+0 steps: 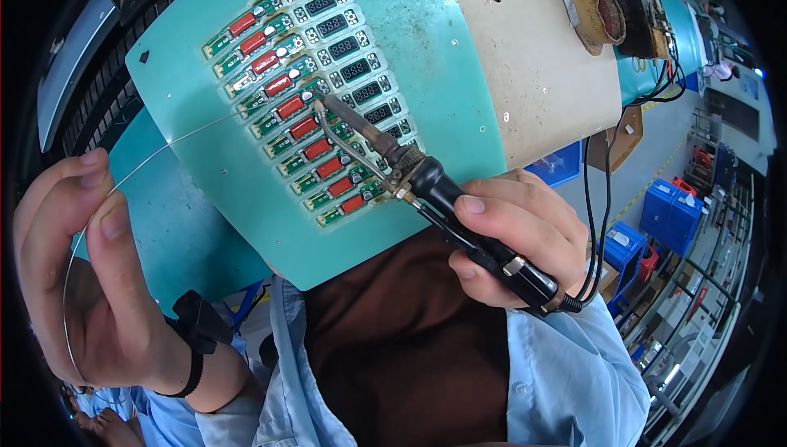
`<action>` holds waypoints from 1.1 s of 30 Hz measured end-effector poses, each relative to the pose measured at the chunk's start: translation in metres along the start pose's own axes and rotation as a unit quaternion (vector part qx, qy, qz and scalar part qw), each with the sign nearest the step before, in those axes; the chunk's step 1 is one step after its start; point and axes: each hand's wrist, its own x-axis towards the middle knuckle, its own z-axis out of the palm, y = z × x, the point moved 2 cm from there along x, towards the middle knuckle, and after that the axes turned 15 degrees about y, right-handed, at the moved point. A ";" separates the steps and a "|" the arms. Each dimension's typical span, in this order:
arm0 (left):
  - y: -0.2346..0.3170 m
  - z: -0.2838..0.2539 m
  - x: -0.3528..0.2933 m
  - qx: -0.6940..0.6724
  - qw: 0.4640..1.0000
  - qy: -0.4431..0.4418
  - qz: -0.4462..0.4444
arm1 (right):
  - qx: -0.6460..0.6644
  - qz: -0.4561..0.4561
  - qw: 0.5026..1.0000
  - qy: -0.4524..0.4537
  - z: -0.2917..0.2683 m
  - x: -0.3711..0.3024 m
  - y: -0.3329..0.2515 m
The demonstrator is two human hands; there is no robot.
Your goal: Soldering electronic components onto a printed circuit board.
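While the right hand [512, 238] has its fingers wrapped round the iron [426, 189], its tip sits on the boards [307, 103] mid-panel [410, 29], well inside every edge. The left hand [78, 267] pinches the wire [172, 145], which crosses the panel's left edge.

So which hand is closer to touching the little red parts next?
Probably the right hand: its soldering iron tip already sits at the circuit boards. The left hand only pinches solder wire, farther off.
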 end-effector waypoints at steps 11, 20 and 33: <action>0.008 0.004 -0.003 -0.010 1.000 -0.004 0.015 | 0.010 0.014 1.000 0.026 -0.006 -0.005 -0.005; 0.014 0.007 -0.001 -0.012 1.000 -0.021 0.007 | 0.002 -0.001 1.000 0.012 -0.005 -0.009 -0.001; 0.013 0.011 -0.002 -0.031 0.999 -0.013 0.000 | 0.006 0.018 1.000 0.009 -0.002 -0.010 -0.002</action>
